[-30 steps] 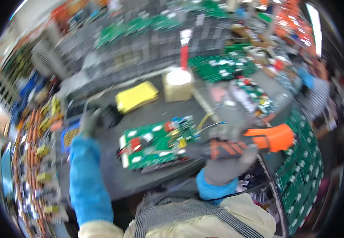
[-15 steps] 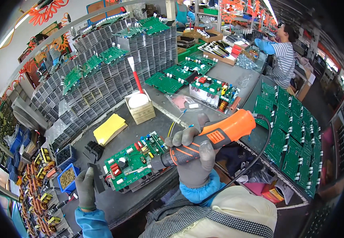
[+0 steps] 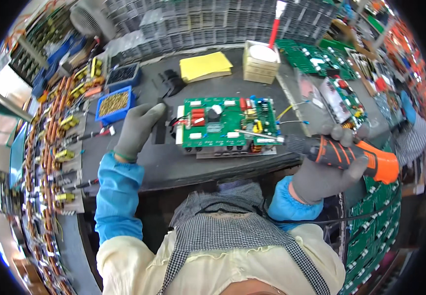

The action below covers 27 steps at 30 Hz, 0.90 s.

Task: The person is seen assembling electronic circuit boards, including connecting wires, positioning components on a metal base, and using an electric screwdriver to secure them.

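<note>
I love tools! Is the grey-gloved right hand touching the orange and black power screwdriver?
Touching: the head view shows the right hand curled around the screwdriver.

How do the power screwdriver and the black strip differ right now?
The power screwdriver is orange and dark grey; the black strip is plain black. The screwdriver is thick and rounded, the strip narrow and flat. The right hand grasps the screwdriver; the strip is at the fingertips of the left hand.

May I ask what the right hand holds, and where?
The gray-gloved right hand holds an orange and black power screwdriver around its dark midsection.
</note>
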Motion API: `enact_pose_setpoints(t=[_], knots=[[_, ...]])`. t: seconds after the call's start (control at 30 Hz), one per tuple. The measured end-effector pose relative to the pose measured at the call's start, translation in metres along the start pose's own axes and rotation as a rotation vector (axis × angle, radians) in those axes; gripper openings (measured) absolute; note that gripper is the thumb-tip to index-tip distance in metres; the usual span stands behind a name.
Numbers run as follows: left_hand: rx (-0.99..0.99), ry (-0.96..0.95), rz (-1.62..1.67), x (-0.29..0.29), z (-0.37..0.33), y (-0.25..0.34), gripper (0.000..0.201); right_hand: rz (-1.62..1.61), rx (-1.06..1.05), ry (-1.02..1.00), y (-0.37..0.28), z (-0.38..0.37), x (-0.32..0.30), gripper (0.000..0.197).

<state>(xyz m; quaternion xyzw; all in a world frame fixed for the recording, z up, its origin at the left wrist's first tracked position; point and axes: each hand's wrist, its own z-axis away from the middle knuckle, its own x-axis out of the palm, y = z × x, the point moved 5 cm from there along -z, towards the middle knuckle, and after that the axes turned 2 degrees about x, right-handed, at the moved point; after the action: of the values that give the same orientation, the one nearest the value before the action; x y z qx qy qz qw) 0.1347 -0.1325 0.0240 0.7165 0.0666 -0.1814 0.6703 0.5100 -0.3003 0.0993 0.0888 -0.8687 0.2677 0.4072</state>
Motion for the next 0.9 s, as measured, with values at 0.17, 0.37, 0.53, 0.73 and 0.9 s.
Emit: enact_pose_setpoints(t=[0.17, 0.37, 0.53, 0.73, 0.9], knots=[[-0.089, 0.042, 0.023, 0.004, 0.006, 0.001, 0.037, -0.071, 0.072, -0.058, 0.017, 0.000, -0.006, 0.075], [-0.079, 0.028, -0.028, 0.011, 0.000, -0.007, 0.037, -0.022, 0.093, -0.081, 0.026, 0.001, -0.004, 0.076], [-0.034, 0.073, 0.077, 0.021, -0.004, -0.019, 0.036, -0.045, 0.108, -0.100, 0.030, 0.000, 0.013, 0.068], [-0.045, 0.087, 0.182, 0.029, 0.001, -0.022, 0.036, 0.026, 0.141, -0.167, 0.048, -0.013, 0.043, 0.070], [-0.043, 0.105, 0.213, 0.032, -0.002, -0.027, 0.037, 0.043, 0.222, -0.331, 0.095, -0.019, 0.081, 0.065]])
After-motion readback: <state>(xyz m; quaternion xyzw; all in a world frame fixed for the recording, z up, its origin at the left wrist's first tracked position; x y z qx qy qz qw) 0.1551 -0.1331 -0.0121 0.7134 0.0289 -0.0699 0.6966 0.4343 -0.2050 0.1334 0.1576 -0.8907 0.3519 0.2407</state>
